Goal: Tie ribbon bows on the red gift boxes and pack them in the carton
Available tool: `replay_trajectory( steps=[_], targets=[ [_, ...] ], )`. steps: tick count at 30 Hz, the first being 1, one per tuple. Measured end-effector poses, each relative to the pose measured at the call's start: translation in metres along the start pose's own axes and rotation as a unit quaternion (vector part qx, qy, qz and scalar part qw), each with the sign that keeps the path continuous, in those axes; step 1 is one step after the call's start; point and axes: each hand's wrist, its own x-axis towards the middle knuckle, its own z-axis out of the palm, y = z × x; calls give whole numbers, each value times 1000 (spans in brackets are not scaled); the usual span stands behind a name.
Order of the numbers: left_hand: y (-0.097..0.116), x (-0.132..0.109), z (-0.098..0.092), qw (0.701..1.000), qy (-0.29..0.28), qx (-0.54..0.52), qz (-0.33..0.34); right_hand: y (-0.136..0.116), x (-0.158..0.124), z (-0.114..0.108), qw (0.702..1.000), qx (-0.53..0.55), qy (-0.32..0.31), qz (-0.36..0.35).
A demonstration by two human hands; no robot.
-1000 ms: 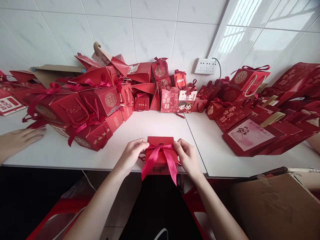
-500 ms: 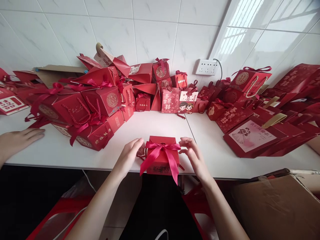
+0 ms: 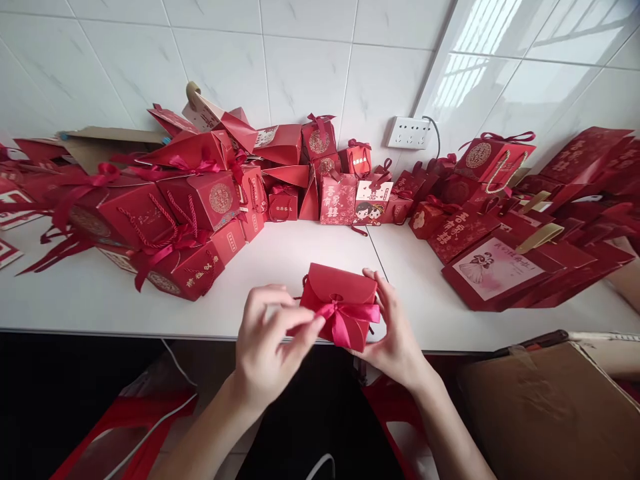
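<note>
A red gift box (image 3: 345, 285) with a flap top is tilted near the table's front edge. Across its front runs a pink ribbon (image 3: 341, 324) tied in a bow. My right hand (image 3: 393, 333) grips the box by its right side, thumb low and fingers up behind the edge. At the bow's left side, my left hand (image 3: 277, 337) pinches the ribbon between thumb and forefinger, the other fingers curled loosely. A bit of twisted cord handle shows at the box's left side.
Stacked red gift boxes (image 3: 200, 200) stand on the left of the white table (image 3: 280, 253). More boxes and bags (image 3: 500, 267) crowd the right. A power strip (image 3: 409, 133) is on the tiled wall. A cardboard carton (image 3: 550, 400) sits below right; another person's arm (image 3: 623, 280) shows far right.
Both hands have closed in from beside the box. The right now grips it and it has tipped and turned; the left has taken the ribbon. Another person's hand at far left has left view.
</note>
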Motion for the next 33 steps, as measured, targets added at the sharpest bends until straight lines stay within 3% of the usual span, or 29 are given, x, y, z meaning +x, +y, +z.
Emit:
replay_trajectory(
  steps=[2,4,7,11,16,18,20,22,25,28,30,33],
  targets=[
    [13,-1,0,996,-11,21,81,-4,-4,-3,999,-14,35,-35],
    [25,-4,3,992,-12,23,120,-10,-7,-5,996,-20,65,-58],
    [42,-6,9,987,44,10,152,-20,-10,-8,992,-19,98,-73],
    [48,2,7,992,31,-29,119,-32,-13,-16,990,-40,116,-70],
    [16,19,14,997,51,-54,-15,-43,-25,-31,989,-95,107,-27],
    [3,22,28,991,-18,-62,-115,-48,-32,-37,988,-112,105,5],
    [-4,22,46,967,-137,-65,-206,-57,-39,-44,982,-133,128,34],
    [-4,20,67,941,-244,-63,-226,-70,-47,-51,972,-153,170,60],
    [7,12,104,928,-339,-89,-128,-94,-61,-67,932,-200,276,122],
    [29,2,142,915,-377,-145,-2,-117,-80,-88,865,-210,412,196],
    [51,-4,165,906,-379,-185,46,-129,-98,-104,838,-127,486,213],
    [92,-11,188,905,-330,-246,108,-146,-129,-127,792,76,554,247]
  ],
)
